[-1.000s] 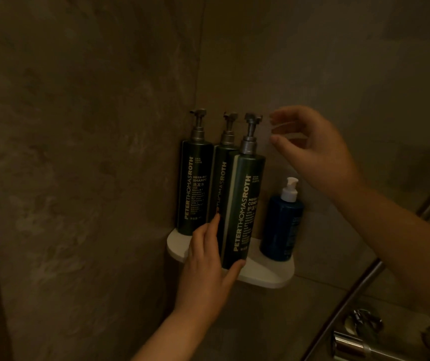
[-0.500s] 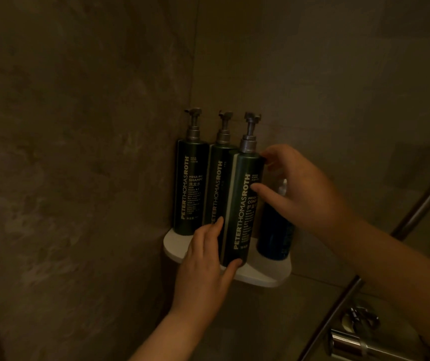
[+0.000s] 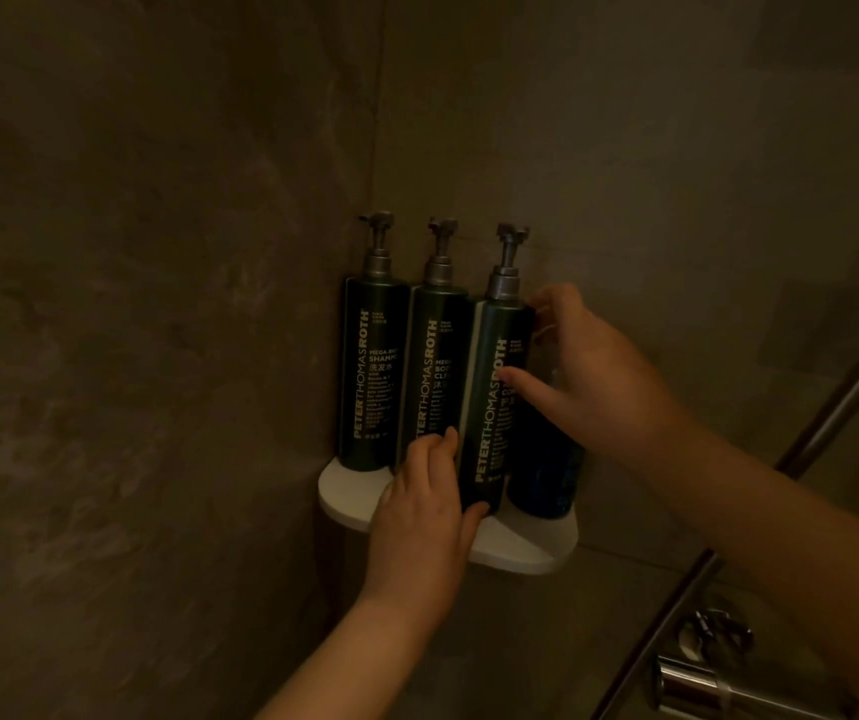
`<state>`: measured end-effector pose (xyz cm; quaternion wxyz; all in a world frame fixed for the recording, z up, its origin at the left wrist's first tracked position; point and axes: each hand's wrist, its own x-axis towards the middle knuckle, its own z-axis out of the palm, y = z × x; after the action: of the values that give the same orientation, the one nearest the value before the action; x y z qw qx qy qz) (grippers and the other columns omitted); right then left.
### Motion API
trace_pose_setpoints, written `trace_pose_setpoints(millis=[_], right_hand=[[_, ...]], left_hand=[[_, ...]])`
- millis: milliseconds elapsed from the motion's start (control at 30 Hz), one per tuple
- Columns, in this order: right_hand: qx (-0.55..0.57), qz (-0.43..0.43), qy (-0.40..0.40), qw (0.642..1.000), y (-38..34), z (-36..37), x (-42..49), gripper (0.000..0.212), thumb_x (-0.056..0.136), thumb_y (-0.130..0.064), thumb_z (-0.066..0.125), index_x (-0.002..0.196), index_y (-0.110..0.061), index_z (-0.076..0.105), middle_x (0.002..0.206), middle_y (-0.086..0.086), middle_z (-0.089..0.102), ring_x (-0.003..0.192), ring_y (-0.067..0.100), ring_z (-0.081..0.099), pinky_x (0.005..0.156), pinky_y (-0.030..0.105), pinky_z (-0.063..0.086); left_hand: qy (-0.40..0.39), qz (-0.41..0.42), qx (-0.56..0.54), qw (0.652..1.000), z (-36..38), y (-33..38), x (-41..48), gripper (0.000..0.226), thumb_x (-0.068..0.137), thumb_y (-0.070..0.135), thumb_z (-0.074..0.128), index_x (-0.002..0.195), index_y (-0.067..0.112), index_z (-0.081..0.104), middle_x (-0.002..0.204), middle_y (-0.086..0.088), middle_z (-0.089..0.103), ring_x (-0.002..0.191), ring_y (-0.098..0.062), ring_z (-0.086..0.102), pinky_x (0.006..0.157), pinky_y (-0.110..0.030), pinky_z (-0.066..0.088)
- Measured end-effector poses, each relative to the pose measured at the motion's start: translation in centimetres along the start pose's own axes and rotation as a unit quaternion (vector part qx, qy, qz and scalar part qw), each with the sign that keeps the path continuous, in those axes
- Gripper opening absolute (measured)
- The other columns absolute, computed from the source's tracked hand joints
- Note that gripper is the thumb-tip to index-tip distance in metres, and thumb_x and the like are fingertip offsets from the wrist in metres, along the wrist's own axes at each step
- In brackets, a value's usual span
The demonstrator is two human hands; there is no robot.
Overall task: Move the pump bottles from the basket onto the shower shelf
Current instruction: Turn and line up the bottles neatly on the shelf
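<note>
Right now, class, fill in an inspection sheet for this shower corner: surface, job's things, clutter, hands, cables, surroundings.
Surface: white shelf in the corner.
Job's things: left bottle, middle bottle, right bottle, green pumps, in a row on the shelf.
Clutter: blue bottle beside the right bottle, partly hidden.
Hands: left hand grips the right bottle's base; right hand grips it higher up.
Cables: nothing seen.
Surroundings: tiled walls, metal rail, tap.

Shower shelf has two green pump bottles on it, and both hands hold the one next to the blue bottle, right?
No, the head view shows three green pump bottles on the shower shelf, not two. The left hand and right hand do hold the green pump bottle beside the blue bottle.
</note>
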<state>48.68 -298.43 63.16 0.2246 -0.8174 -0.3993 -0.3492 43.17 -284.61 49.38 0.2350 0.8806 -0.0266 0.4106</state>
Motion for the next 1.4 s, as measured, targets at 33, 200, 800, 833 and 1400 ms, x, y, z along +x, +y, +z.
trace_pose_setpoints(millis=[33,200,800,833,1400], right_hand=[[-0.004,0.002,-0.002,1.0,0.1,0.1,0.0,0.055,0.078,-0.041,0.068,0.121,-0.024,0.037,0.104,-0.014,0.051,0.092,0.0,0.051,0.064,0.008,0.035],[-0.01,0.006,0.006,1.0,0.7,0.3,0.1,0.057,0.078,-0.041,0.069,0.122,-0.021,0.037,0.112,-0.003,0.06,0.097,0.007,0.055,0.071,0.023,0.046],[0.034,-0.005,0.004,0.999,2.5,1.1,1.0,0.053,0.08,-0.038,0.067,0.12,-0.023,0.038,0.108,-0.003,0.062,0.093,0.011,0.06,0.071,0.037,0.055],[0.036,-0.006,0.0,0.999,2.5,1.1,1.1,0.053,0.08,-0.04,0.067,0.121,-0.024,0.037,0.109,-0.003,0.062,0.094,0.011,0.06,0.071,0.036,0.054],[0.085,0.009,-0.079,0.993,7.1,-1.7,-0.8,0.024,0.093,-0.016,0.051,0.113,-0.023,0.062,0.105,-0.003,0.063,0.096,0.013,0.058,0.081,0.031,0.048]], left_hand=[[-0.002,0.0,-0.003,1.0,0.1,0.0,0.0,0.073,0.08,0.027,0.071,0.139,0.009,0.033,0.131,-0.006,0.042,0.113,-0.018,0.05,0.089,-0.031,0.048],[-0.006,-0.011,-0.036,0.999,0.3,-0.1,0.5,0.068,0.081,0.026,0.069,0.137,0.016,0.031,0.128,0.002,0.038,0.111,-0.012,0.049,0.084,-0.023,0.047],[-0.006,-0.064,-0.006,0.998,0.7,0.7,1.9,0.056,0.081,0.021,0.068,0.126,0.021,0.035,0.125,0.002,0.043,0.092,-0.012,0.058,0.061,-0.025,0.046],[-0.007,-0.064,-0.002,0.998,0.7,0.6,1.9,0.055,0.081,0.021,0.068,0.125,0.021,0.036,0.124,0.003,0.043,0.092,-0.011,0.057,0.061,-0.024,0.044],[-0.024,-0.002,-0.02,0.999,1.2,3.7,0.7,0.038,0.088,0.032,0.057,0.123,0.027,0.043,0.115,0.012,0.046,0.098,0.002,0.046,0.069,-0.007,0.038]])
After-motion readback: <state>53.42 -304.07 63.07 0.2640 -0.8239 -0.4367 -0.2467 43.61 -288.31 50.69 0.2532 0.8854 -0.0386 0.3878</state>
